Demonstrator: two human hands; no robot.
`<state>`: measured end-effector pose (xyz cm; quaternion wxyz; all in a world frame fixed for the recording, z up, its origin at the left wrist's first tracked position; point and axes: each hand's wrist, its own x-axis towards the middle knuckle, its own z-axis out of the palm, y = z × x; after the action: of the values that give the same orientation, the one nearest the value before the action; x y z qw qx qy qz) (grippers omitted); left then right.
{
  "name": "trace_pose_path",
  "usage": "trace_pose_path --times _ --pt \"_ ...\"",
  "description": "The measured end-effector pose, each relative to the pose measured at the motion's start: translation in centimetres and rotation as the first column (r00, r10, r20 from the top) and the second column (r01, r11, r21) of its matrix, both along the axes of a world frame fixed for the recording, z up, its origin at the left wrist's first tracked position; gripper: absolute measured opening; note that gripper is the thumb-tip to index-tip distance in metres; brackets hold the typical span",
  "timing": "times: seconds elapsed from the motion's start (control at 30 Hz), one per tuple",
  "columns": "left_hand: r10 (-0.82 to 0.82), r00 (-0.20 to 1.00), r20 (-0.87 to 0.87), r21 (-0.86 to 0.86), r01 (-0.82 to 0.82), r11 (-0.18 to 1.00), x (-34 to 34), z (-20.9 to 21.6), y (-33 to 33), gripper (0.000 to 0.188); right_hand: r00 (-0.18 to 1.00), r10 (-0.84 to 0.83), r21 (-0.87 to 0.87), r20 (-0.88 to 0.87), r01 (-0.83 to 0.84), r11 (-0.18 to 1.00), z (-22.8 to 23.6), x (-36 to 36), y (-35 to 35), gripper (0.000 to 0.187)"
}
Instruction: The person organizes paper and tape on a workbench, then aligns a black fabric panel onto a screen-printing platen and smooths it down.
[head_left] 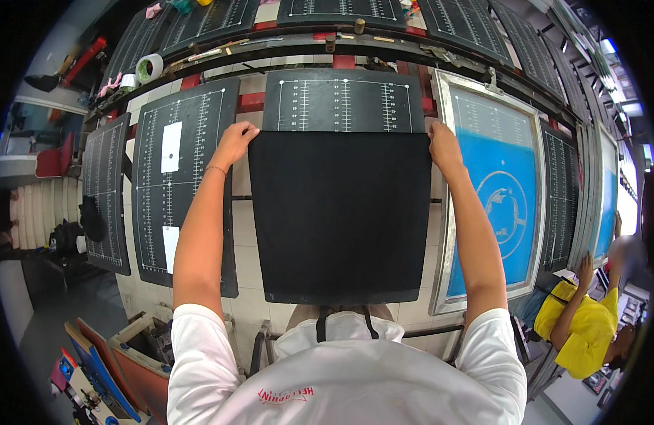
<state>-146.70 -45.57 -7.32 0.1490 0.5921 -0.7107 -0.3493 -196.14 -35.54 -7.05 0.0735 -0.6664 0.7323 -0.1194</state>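
Close to us, a black cloth [341, 212] covers most of a ruled board [325, 105]; our left hand [235, 144] pinches its far left corner, our right hand [446, 147] its far right. Beyond, we see more ruled boards [343, 10].

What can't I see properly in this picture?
In the head view:
- Middle of the board: hidden under the black cloth.
- Part of the left board: behind the left arm.
- Top of the far board: cut off by the upper edge.
- The pink thing: too small to tell what it is.
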Motion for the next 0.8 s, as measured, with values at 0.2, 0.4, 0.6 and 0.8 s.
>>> trace_pose_path --times 0.2,0.4,0.6,0.8 --pt "0.012 0.999 0.031 0.026 -0.013 1.000 -0.4 -0.4 -0.5 0.026 0.997 -0.046 0.060 -0.058 0.049 0.997 0.3 0.3 -0.3 0.017" --pt "0.230 0.967 -0.106 -0.183 -0.246 0.952 0.1 -4.3 6.0 0.048 0.989 -0.045 -0.129 0.141 0.064 0.990 1.7 4.4 4.6 0.025" --pt "0.752 0.570 -0.331 0.872 -0.120 0.474 2.9 -6.4 28.1 0.086 0.777 -0.400 0.131 0.487 0.388 0.912 0.7 9.4 25.1 0.057" --pt "0.832 0.295 -0.470 0.850 -0.100 0.517 4.8 -7.4 37.4 0.043 -0.379 -0.744 0.832 0.550 0.324 0.450 0.6 11.6 33.5 0.058"
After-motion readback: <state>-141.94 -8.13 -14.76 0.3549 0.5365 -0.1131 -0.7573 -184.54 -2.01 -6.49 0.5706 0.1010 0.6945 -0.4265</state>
